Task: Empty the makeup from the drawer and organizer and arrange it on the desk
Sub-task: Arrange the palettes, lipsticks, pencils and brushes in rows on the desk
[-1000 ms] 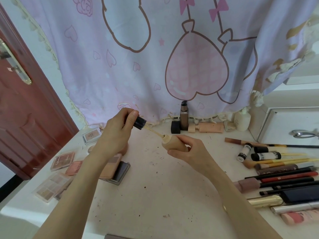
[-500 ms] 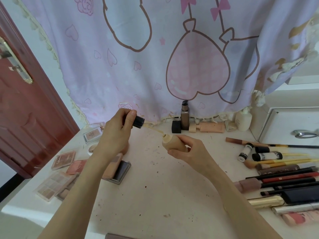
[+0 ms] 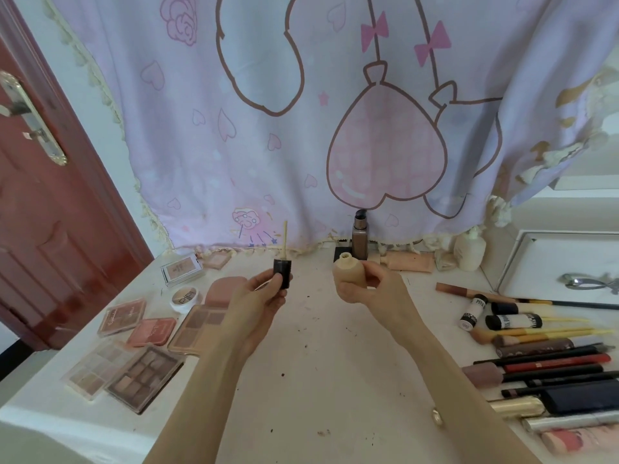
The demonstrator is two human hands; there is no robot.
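My right hand (image 3: 371, 289) grips a small beige foundation bottle (image 3: 347, 270), held upright with its neck uncovered above the desk (image 3: 318, 380). My left hand (image 3: 258, 296) pinches the bottle's black cap (image 3: 282, 271), turned so its thin beige dropper wand (image 3: 284, 239) points straight up. Cap and bottle are apart, about a hand's width between them. Several eyeshadow and blush palettes (image 3: 140, 373) lie on the desk at the left. Pencils, brushes and tubes (image 3: 549, 360) lie in rows at the right.
A tall brown pump bottle (image 3: 360, 239) stands at the back by the curtain (image 3: 301, 112), with a peach tube (image 3: 410, 261) and a white bottle (image 3: 470, 251) beside it. A white tray (image 3: 512, 262) with an eyelash curler (image 3: 589, 282) sits far right. A red door (image 3: 50, 229) is left.
The wand has been pulled fully out of the bottle. My left hand turned the cap so the wand points up, and both hands dropped slightly lower and apart.
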